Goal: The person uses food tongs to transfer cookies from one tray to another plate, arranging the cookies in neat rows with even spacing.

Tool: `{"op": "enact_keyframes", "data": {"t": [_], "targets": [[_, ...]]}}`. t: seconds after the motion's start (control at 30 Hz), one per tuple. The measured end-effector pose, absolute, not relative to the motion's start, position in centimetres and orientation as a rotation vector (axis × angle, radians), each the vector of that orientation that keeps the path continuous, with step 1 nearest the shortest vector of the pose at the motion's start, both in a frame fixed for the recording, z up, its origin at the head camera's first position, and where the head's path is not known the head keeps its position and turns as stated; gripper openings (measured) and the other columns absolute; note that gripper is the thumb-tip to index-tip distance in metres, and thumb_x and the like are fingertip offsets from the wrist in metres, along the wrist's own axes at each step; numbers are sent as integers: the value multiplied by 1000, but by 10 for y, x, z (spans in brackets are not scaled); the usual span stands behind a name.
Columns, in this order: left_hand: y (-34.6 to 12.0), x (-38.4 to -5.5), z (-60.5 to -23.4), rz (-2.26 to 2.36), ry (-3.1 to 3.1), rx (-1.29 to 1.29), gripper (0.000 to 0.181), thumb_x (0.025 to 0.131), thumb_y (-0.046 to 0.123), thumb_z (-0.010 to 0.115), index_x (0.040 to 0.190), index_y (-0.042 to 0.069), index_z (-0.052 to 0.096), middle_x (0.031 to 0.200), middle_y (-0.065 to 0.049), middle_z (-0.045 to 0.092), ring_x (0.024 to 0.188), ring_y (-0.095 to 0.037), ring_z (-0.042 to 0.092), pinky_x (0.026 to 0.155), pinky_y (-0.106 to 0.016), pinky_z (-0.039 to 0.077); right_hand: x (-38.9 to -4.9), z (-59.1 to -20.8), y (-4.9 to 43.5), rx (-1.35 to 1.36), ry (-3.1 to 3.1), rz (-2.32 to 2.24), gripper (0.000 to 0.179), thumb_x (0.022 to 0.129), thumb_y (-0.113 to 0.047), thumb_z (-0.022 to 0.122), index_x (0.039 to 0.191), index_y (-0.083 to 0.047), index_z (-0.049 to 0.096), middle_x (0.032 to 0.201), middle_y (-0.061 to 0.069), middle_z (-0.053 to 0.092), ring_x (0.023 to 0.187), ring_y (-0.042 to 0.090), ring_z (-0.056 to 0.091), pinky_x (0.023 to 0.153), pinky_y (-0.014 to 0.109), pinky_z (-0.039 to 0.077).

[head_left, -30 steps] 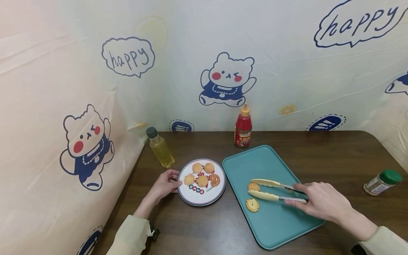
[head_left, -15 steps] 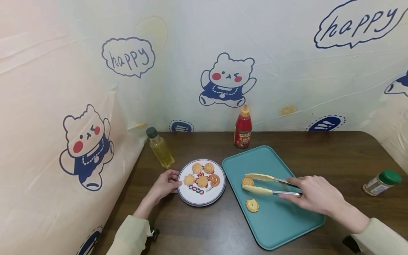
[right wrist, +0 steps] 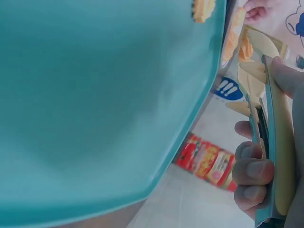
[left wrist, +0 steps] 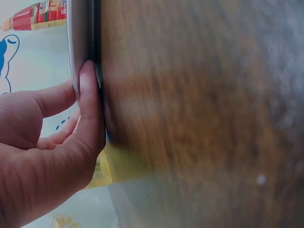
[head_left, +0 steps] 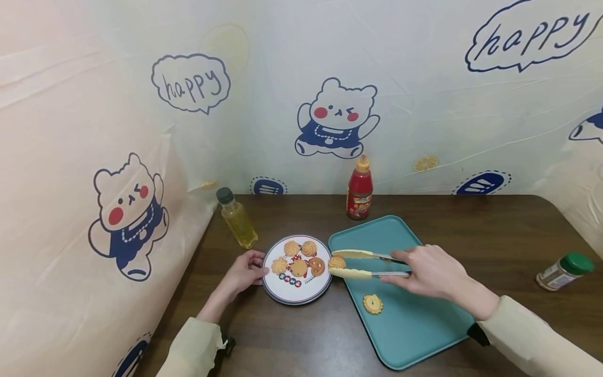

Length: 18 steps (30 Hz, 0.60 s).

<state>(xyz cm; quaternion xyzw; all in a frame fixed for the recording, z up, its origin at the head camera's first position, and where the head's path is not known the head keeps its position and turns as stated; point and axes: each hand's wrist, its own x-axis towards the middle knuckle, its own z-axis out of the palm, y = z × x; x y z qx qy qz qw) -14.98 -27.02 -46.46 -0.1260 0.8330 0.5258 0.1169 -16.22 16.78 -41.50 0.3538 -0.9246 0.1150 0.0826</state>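
Note:
At the left rim of a round white plate (head_left: 282, 290), my left hand (head_left: 242, 272) pinches the edge between thumb and fingers; the left wrist view shows this hand (left wrist: 61, 142) close above the wood. Several cookies (head_left: 299, 268) lie on the plate, over its printed pattern. My right hand (head_left: 433, 272) grips metal tongs (head_left: 356, 274) with cream tips. Between those tips is a swirled cookie (head_left: 337, 262), right by the plate's right rim. Another round cookie (head_left: 373, 303) lies on the teal tray (head_left: 414, 330), below the tongs. In the right wrist view, fingers wrap the tongs (right wrist: 283, 156).
An oil bottle (head_left: 239, 222) with a dark cap stands behind the left hand. A red sauce bottle (head_left: 360, 191) is at the back, beyond the tray. To the far right stands a green-capped jar (head_left: 562, 270). A printed curtain (head_left: 264, 120) borders the wooden table (head_left: 320, 335).
My right hand has moved left with the tongs, carrying the swirled cookie from over the tray to the plate's right edge. The left hand and plate stay put.

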Motion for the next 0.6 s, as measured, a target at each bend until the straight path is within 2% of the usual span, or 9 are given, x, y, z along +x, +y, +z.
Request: {"op": "enact_keyframes", "data": {"t": [0.27,0.6], "targets": [[-268,-150,-462,1516,2450,-366,42,92,1,69,130,-2,52,112,-19,55,90,-26,59,70,-35,60,-175,-413,133,1132,-2786,386,55,83,-64,70,101,-13,76,51,-17,37,42,2,34,38,22,28],[-268,-149,-462,1525,2447,-350,41,93,2,69,130,-4,52,113,-19,55,89,-25,58,70,-36,60,-181,-409,96,1185,-2875,350,56,83,-66,67,99,-14,74,48,-11,35,39,6,31,38,23,25]]}}
